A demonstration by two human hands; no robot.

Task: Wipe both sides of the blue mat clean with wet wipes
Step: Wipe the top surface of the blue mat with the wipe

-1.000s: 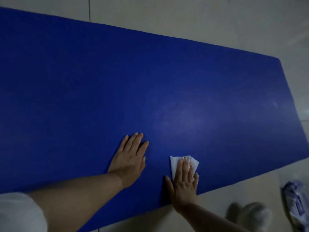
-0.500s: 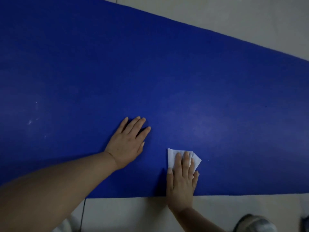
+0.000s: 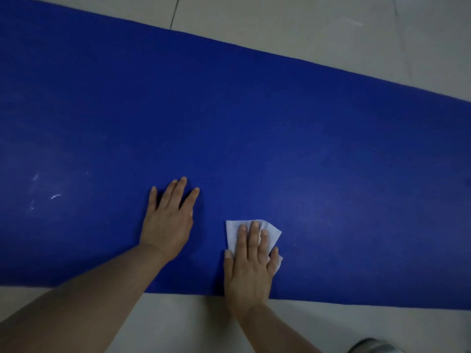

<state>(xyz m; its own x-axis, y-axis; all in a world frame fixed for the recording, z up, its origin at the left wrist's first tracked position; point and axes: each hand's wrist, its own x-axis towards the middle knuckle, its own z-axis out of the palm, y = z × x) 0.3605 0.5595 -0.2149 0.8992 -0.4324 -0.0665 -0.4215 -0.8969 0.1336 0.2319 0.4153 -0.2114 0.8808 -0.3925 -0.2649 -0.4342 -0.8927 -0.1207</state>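
Observation:
The blue mat (image 3: 254, 128) lies flat on a pale tiled floor and fills most of the view. My left hand (image 3: 168, 220) rests palm down on it with straight, slightly spread fingers, near the mat's front edge. To its right, my right hand (image 3: 251, 263) presses a folded white wet wipe (image 3: 272, 234) flat against the mat with straight fingers; the wipe shows beyond the fingertips. A few whitish smears (image 3: 54, 196) mark the mat at the left.
Pale floor tiles (image 3: 331, 26) run beyond the mat's far edge and along its near edge (image 3: 178, 322). A grey-white shoe tip (image 3: 374, 346) shows at the bottom right.
The view has swung left along the mat; the mat's right end and the wipes packet have left the frame. Both hands stay flat on the mat, and the whitish smears have come into view.

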